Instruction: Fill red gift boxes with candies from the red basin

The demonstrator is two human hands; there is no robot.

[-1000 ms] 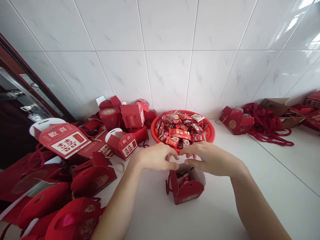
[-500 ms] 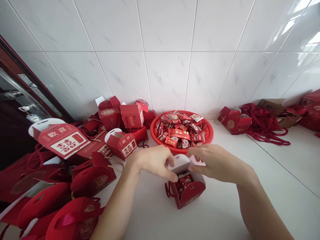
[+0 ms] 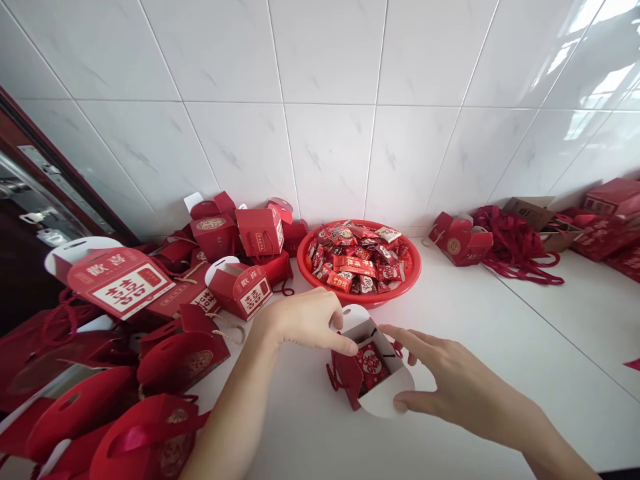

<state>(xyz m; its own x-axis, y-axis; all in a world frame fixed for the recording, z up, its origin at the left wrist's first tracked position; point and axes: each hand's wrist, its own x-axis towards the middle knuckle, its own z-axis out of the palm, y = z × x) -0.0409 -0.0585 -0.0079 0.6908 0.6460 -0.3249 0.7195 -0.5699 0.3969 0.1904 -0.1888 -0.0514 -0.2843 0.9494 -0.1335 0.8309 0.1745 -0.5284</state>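
Observation:
A small red candy box sits on the counter with its top flaps apart. Inside it lies a red-wrapped candy with white lettering. My left hand is at the box's left side, its thumb along the rim and its other fingers curled; part of its grip is hidden. On the right side is my right hand, fingers spread, thumb touching the near white flap and index finger by the far right edge. A dark red cord loop hangs at the box's left.
Behind the box stands a red plastic basket heaped with wrapped candies. Many red boxes crowd the left. Farther right are another red box, a pile of dark red ribbons and a brown carton. A tiled wall runs behind.
My right hand has moved right and nearer, its fingers spreading. The near flap has tipped outward, showing its white inside. My left hand stays at the box's left side.

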